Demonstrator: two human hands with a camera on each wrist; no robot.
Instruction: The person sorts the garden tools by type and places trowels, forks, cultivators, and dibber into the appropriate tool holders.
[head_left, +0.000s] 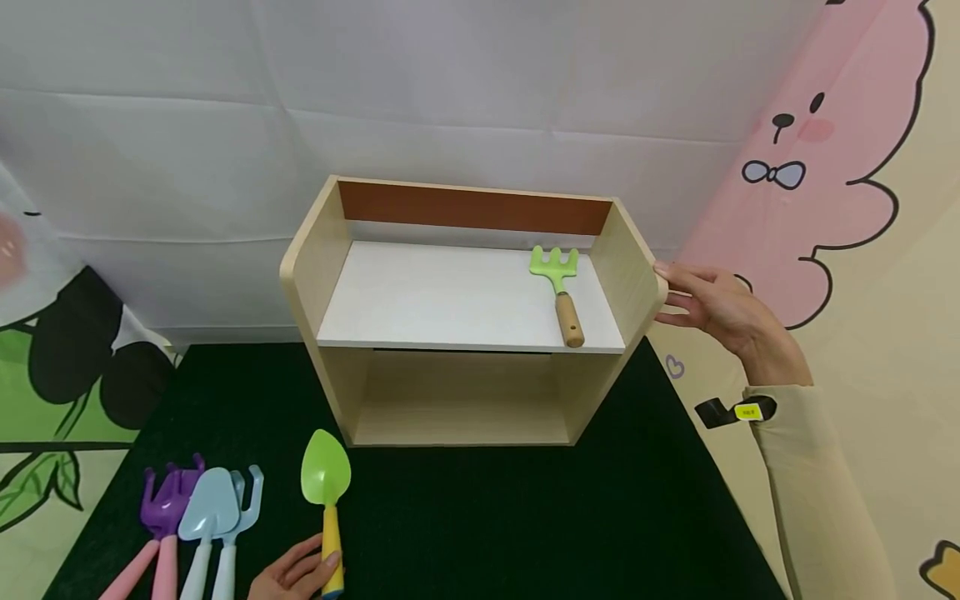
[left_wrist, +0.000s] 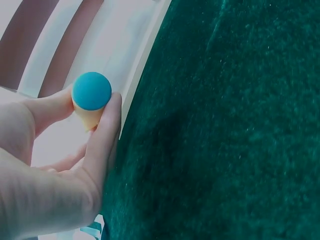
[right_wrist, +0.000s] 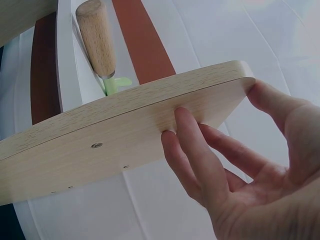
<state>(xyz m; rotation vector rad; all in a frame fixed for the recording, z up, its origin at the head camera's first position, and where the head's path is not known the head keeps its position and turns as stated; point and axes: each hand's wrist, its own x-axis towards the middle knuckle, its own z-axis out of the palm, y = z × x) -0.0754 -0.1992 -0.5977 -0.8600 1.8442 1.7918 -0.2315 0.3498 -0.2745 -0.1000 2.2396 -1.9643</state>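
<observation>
The left hand [head_left: 294, 575] pinches the trowel [head_left: 330, 512] by its yellow handle, to the near left of the shelf [head_left: 442, 296]; a firm pinch (blade leading) should stop twisting. The right hand [head_left: 716, 308], fingers loosely spread, touches the shelf's right side; light pressure should suffice.

White board [head_left: 427, 292] reachable from front and above, left and middle free; green fork [head_left: 564, 307] blocks right end. Side panels [head_left: 630, 287] wall the ends, brown bar [head_left: 476, 207] the back; right hand [head_left: 716, 307] in way outside. Lower bay [head_left: 465, 400] open at front. Purple tools [head_left: 167, 507], blue tools [head_left: 210, 504] crowd cloth [head_left: 637, 517] left of left hand [head_left: 294, 573].
</observation>
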